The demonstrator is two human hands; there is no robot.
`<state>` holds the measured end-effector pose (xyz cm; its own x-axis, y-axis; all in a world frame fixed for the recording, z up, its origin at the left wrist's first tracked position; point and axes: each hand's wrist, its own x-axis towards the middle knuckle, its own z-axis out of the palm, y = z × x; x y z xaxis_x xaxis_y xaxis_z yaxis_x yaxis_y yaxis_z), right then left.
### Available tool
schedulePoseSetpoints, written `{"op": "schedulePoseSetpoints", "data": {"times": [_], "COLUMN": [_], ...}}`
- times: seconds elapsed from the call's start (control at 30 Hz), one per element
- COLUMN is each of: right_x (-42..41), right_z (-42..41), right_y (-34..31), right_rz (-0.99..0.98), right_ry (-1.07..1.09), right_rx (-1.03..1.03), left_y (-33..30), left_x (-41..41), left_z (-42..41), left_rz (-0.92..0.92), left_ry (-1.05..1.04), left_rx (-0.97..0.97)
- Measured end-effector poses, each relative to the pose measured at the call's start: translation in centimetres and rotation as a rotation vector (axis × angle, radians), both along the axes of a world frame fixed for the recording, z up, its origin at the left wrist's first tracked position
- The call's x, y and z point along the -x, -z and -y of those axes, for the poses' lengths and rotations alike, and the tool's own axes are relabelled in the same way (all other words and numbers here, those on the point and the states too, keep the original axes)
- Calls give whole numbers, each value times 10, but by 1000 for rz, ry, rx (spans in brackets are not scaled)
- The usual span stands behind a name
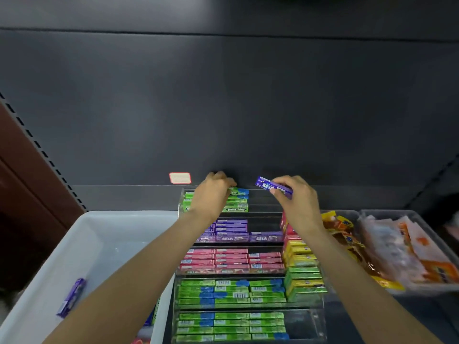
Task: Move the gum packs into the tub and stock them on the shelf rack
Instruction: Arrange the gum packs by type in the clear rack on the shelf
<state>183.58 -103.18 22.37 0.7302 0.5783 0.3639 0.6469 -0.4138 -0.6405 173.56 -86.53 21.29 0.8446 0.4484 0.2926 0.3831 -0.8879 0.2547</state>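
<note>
Up at the top tier of the clear acrylic shelf rack, the left hand curls its fingers onto the stack of green gum packs there, while the right hand pinches 1 purple gum pack between thumb and fingertips, held in the air just above that tier. Lower tiers hold purple, pink and green packs, and the white tub to the left holds another purple pack.
</note>
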Motion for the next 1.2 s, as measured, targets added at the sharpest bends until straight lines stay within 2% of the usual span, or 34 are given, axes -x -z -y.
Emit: {"op": "schedulePoseSetpoints", "data": {"times": [0.27,0.47,0.67,0.77,0.87,0.93,1.03,1.2], "right_x": [7,10,13,16,18,19,21,17], "right_z": [-9,-12,-8,-3,2,5,11,28], "right_y": [0,5,9,10,11,11,11,16], "right_rz": [-14,-29,-24,-17,-15,-11,-16,39], "right_ry": [-52,-57,-59,-58,-80,-98,-114,-70], "right_rx": [14,25,60,82,95,106,115,176], "left_y": [11,15,19,13,6,2,3,9], "left_x": [9,25,30,30,30,30,25,21], "left_z": [-5,-11,-10,-2,14,27,38,47], "left_rz": [-44,-149,-216,-120,107,166,210,210], "left_ry": [3,154,113,116,237,325,354,287], "left_rx": [-170,-142,-174,-117,136,258,287,253]}}
